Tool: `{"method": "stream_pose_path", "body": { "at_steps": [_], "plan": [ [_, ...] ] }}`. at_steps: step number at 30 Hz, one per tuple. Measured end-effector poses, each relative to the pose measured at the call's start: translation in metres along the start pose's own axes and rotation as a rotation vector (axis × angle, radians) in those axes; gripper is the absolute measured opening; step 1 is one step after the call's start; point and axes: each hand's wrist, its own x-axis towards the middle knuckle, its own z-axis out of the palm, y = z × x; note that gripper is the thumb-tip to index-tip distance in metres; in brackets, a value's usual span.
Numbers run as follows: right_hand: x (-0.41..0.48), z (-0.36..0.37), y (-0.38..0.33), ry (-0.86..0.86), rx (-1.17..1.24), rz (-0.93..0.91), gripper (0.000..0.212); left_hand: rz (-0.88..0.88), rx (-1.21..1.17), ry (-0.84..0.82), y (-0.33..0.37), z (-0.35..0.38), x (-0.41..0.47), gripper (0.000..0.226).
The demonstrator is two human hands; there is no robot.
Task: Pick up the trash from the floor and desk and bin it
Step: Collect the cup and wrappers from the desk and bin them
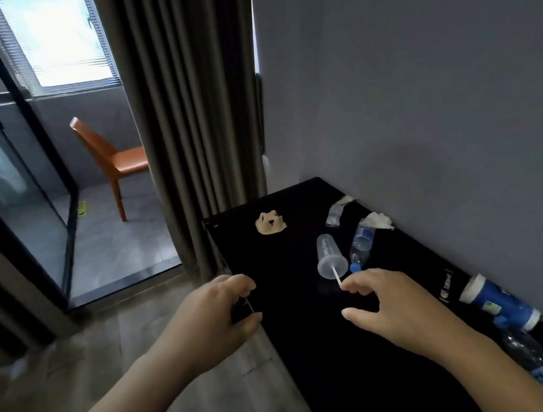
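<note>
**Reaching for the tipped cup by its straw**

The right hand [390,304] is coming in over the black desk [317,355] at centre frame with thumb and forefinger spread wide, holding nothing; the forefinger tip is arriving at the free end of the white straw [336,275].

The clear plastic cup [329,257] is lying on its side just above that hand. Its long axis is running nearly up and down the frame, with the base toward the top and the lidded mouth toward the bottom. The straw is pointing out toward the lower right.

Pinching the straw alone is probably going to let the cup swing or slip off. A better move is closing the thumb and fingers round the cup body near the lid.

A water bottle [361,245] is lying just beside the cup on the right, blue cap pointing down the frame, so the fingers are needing to slide between the two.

The left hand [215,313] is curling at the desk's left edge. Whether it is gripping anything cannot be told, as the view there is dark.
</note>
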Motion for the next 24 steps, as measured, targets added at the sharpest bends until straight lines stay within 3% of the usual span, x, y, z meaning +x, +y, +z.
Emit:
{"method": "stream_pose_path", "body": {
  "at_steps": [16,24],
  "plan": [
    [0.156,0.042,-0.010,0.137,0.152,0.349,0.029,0.312,-0.101,-0.201,-0.138,-0.005,0.211,0.045],
    [0.205,0.062,0.010,0.110,0.157,0.512,0.031,0.392,-0.116,-0.318,-0.165,0.023,0.285,0.043]
  ]
}}
